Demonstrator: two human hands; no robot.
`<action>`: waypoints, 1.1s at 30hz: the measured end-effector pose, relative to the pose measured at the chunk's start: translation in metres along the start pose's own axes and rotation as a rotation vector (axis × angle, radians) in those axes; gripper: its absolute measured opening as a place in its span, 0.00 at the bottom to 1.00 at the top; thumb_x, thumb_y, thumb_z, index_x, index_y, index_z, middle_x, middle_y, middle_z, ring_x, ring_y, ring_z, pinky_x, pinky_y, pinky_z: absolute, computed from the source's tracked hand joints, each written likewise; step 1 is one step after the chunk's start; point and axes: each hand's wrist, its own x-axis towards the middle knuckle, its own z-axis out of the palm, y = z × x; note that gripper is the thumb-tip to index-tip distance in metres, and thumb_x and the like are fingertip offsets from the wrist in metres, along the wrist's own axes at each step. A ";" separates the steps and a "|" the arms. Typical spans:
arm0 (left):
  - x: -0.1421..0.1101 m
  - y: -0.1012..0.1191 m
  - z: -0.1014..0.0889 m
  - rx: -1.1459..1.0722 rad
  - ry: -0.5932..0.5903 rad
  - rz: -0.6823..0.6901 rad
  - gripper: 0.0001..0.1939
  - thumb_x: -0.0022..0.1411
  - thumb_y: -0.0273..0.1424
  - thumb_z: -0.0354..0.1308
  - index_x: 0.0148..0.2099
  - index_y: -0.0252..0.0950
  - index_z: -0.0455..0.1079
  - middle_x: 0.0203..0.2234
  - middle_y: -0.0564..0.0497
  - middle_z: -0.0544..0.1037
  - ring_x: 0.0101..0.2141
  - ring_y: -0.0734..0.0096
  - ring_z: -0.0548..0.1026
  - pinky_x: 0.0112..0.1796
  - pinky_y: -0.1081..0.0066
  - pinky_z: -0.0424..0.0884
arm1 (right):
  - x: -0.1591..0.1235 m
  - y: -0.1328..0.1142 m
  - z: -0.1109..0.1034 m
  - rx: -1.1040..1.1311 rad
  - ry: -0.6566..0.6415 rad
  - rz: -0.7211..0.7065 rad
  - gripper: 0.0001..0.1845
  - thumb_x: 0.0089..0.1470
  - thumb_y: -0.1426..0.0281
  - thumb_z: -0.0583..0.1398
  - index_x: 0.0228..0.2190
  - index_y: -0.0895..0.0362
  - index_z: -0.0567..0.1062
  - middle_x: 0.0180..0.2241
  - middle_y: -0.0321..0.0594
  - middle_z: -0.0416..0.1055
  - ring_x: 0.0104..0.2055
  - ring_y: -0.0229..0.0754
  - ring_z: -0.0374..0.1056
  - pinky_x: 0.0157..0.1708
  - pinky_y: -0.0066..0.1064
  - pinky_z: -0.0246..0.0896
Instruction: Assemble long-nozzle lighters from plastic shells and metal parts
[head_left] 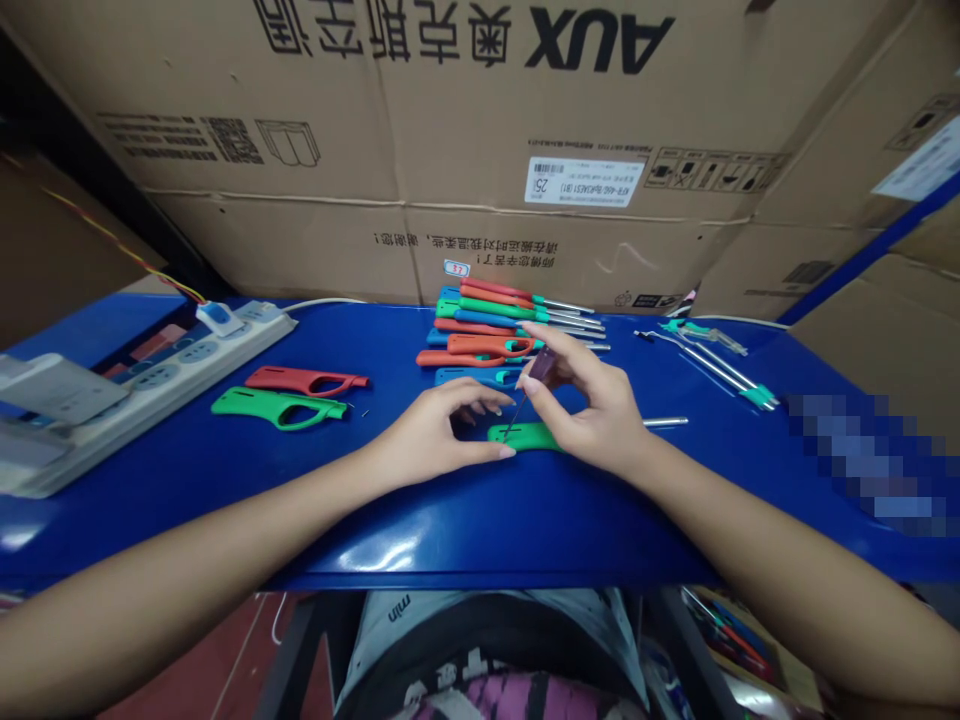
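In my right hand (pixel 592 400) is a small screwdriver (pixel 538 366) with a dark purple handle, pinched by thumb and fingers. Its thin shaft slants down to the left end of a green gas lighter (pixel 517 436) lying flat on the table. Part of that lighter is hidden under my right hand; its metal tube shows beyond the wrist. My left hand (pixel 431 430) rests at the lighter's left end, fingers curved and apart from the thumb. The thumb tip is at the lighter's lower edge; whether it presses on it I cannot tell.
Several coloured lighters (pixel 487 345) lie stacked behind my hands. Red (pixel 300 381) and green (pixel 259 405) lighter bodies lie left, beside a white power strip (pixel 161 385). Metal tubes with teal ends (pixel 731 375) lie right. A large cardboard box (pixel 450 130) walls off the blue table's (pixel 420 530) back.
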 end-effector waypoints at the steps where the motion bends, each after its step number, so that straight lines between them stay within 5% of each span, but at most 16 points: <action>1: 0.000 -0.002 0.000 0.024 -0.012 0.006 0.26 0.53 0.37 0.72 0.53 0.37 0.75 0.44 0.46 0.79 0.42 0.64 0.78 0.45 0.65 0.74 | 0.000 0.001 0.001 -0.020 0.025 0.011 0.28 0.61 0.70 0.59 0.61 0.47 0.65 0.36 0.39 0.75 0.33 0.43 0.72 0.38 0.39 0.73; 9: -0.005 -0.007 0.008 0.116 -0.095 0.050 0.26 0.55 0.32 0.69 0.55 0.36 0.72 0.47 0.45 0.80 0.46 0.60 0.78 0.50 0.61 0.74 | -0.001 0.001 0.004 -0.019 0.039 0.019 0.28 0.61 0.69 0.59 0.62 0.47 0.65 0.35 0.39 0.75 0.34 0.44 0.73 0.37 0.39 0.73; 33: -0.006 -0.003 0.008 0.139 -0.088 0.058 0.18 0.57 0.28 0.66 0.51 0.35 0.75 0.45 0.45 0.82 0.45 0.59 0.80 0.50 0.61 0.75 | -0.003 0.000 0.004 -0.168 0.008 -0.170 0.30 0.61 0.71 0.59 0.63 0.48 0.63 0.42 0.40 0.77 0.34 0.41 0.74 0.38 0.36 0.74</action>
